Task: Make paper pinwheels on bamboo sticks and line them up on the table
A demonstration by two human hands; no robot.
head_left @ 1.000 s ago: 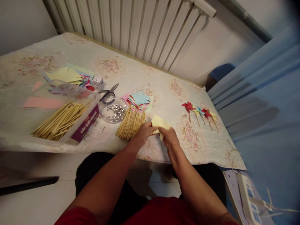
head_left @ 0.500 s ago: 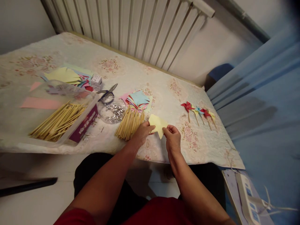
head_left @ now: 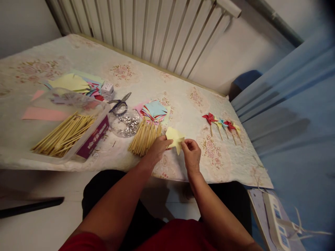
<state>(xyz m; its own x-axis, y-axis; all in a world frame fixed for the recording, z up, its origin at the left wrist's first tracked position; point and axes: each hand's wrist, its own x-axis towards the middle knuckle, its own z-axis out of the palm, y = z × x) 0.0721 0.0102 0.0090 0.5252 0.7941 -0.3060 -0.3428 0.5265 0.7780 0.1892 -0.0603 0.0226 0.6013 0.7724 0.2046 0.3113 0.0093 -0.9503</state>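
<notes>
While both hands meet over the near edge of the desk [head_left: 183, 104], the left hand [head_left: 158, 148] pinches the left side of a yellow paper [head_left: 174, 137] and the right hand [head_left: 192, 153] pinches its lower right corner between thumb and fingertips; the paper is held just above the floral cloth, partly folded, at the centre of the view. At 9 o'clock from the paper, just beside the left hand, lies a bundle of sticks [head_left: 145, 136]; at 11 o'clock sits a stack of coloured squares [head_left: 155, 111]; further toward 9 o'clock stands a clear dish of silver pins [head_left: 125, 124], with scissors [head_left: 119, 103] touching its far rim. A tray [head_left: 91, 139] with more sticks lies well to the left, near loose paper sheets [head_left: 70, 83] and a small box [head_left: 108, 88]. At 2 o'clock from the paper, four finished pinwheels [head_left: 222, 124] lie in a row near the desk's right edge; a radiator [head_left: 146, 31] stands behind the desk.
</notes>
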